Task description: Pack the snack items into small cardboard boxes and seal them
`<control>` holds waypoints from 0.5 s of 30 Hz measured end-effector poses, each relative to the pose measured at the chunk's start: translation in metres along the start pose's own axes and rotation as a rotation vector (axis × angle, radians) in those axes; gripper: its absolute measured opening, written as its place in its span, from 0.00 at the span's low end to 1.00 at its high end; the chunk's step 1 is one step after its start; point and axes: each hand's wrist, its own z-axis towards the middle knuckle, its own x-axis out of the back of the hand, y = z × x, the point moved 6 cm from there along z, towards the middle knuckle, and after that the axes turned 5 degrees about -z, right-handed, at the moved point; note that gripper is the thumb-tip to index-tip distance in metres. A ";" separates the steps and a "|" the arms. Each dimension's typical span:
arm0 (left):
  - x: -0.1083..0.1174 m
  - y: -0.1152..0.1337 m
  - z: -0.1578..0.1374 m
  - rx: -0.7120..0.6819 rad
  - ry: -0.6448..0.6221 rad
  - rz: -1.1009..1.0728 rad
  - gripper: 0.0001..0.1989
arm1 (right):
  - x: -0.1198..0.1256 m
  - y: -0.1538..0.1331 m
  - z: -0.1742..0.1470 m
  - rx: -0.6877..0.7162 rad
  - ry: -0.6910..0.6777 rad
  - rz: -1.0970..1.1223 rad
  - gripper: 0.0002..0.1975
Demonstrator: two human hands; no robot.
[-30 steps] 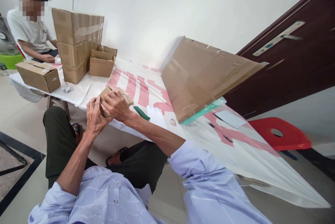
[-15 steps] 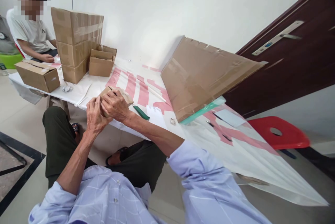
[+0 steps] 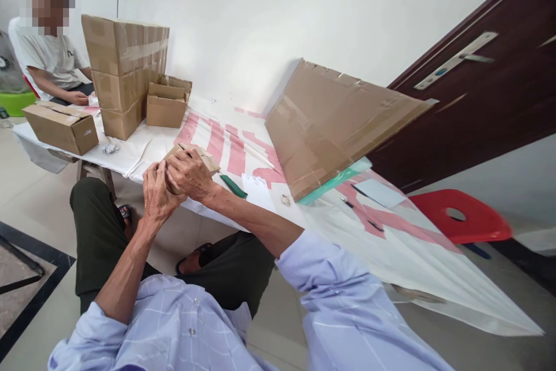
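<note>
A small cardboard box (image 3: pixel 207 159) is between my two hands at the table's near edge. My left hand (image 3: pixel 157 190) is closed round its near left end, fingers bent over the edge. Across the top and near side lies my right hand (image 3: pixel 189 174), its fingers curled on the box close to the left ones. Much of the box is hidden behind both hands. A green-handled tool (image 3: pixel 233 186), perhaps a cutter, lies on the table just right of the box, beside a sheet of white paper (image 3: pixel 259 191).
Taped cartons (image 3: pixel 124 73) are stacked at the left, with an open carton (image 3: pixel 167 106) and a long box (image 3: pixel 65 128) beside them. A large cardboard sheet (image 3: pixel 330 128) leans against the wall. A red stool (image 3: pixel 473 223) stands right; a co-worker (image 3: pixel 56 64) sits far left.
The view has shifted very slightly. Both hands keep the same hold on the small box, and nothing else has visibly moved.
</note>
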 end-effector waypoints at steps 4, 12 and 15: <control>0.000 0.001 0.000 -0.003 0.000 0.006 0.52 | -0.001 0.000 0.000 0.012 -0.023 -0.016 0.18; 0.001 0.001 -0.001 -0.028 0.015 0.006 0.52 | -0.002 -0.003 0.000 0.038 0.003 -0.032 0.17; 0.000 0.000 -0.001 -0.017 0.008 0.007 0.51 | -0.002 -0.001 -0.003 0.034 0.008 0.001 0.16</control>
